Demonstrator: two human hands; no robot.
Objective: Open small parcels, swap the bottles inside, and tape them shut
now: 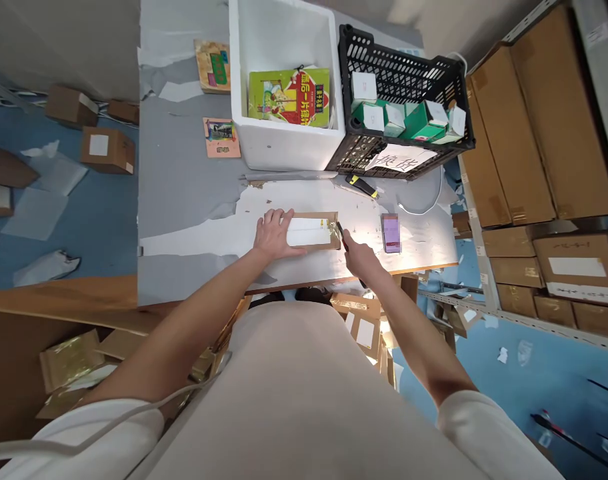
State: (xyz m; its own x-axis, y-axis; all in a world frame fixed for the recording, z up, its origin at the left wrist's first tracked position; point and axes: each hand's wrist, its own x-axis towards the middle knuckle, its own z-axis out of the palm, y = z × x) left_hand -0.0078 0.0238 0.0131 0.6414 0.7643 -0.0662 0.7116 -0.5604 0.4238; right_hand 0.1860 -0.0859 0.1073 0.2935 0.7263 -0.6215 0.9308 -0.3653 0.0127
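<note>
A small flat brown cardboard box, with a white label on top and shiny tape at its right end, lies on the table. My left hand grips the box's left end, fingers on the far side and thumb along the near side. At the opposite end, my right hand is closed round a slim dark utility knife. The knife's tip meets the taped right edge; its blade is too small to make out. Right of this hand lies a phone with a purple screen.
Behind the box, a white foam bin holds colourful books. A black plastic crate with green-and-white boxes stands beside it. A yellow-and-black box cutter and white cable lie nearby. Shelved cartons stand right.
</note>
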